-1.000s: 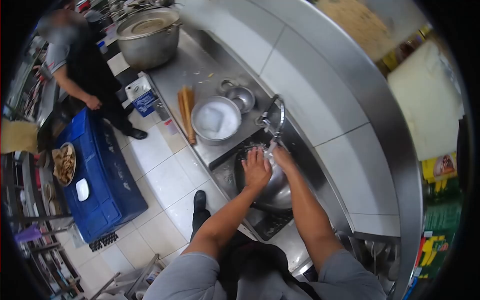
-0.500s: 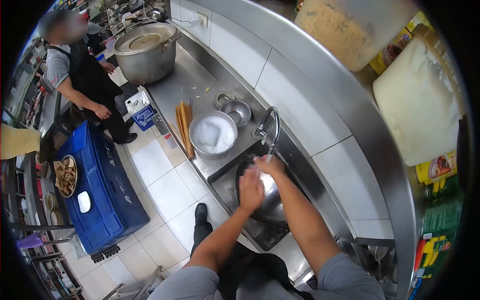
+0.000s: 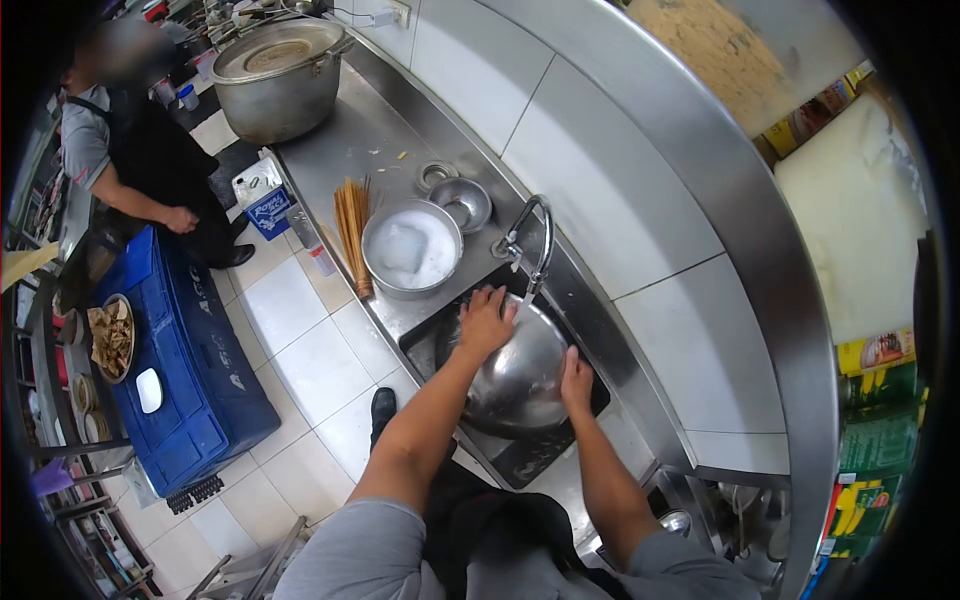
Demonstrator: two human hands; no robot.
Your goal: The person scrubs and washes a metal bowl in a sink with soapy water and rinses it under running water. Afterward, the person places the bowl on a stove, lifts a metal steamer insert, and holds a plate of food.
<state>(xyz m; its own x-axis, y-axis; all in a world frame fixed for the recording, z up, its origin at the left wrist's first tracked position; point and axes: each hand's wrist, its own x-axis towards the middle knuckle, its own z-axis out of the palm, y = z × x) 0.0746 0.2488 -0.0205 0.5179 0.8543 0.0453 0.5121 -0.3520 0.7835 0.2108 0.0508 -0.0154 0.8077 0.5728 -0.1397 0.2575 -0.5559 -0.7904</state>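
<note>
A large shiny steel bowl (image 3: 520, 375) sits tilted in the black-bottomed sink (image 3: 530, 465), under the running faucet (image 3: 541, 245). My left hand (image 3: 486, 322) lies on its upper side near the water stream, fingers spread. At the bowl's right edge, my right hand (image 3: 576, 382) grips it, thumb on the near side and the other fingers partly hidden. Left of the faucet stand a pot of foamy water (image 3: 412, 247) and a small metal bowl (image 3: 462, 206).
A bundle of wooden sticks (image 3: 353, 235) lies at the counter's edge. A big lidded pot (image 3: 277, 85) stands farther back. At left are a blue crate (image 3: 195, 400), a bowl of brownish pieces (image 3: 110, 338) and a co-worker (image 3: 150, 150). Packages (image 3: 880, 430) line the right shelf.
My hands were close together by the faucet. Now they are apart: the left rests on the bowl's upper side, and the right has moved down to its right edge. The bowl is more exposed.
</note>
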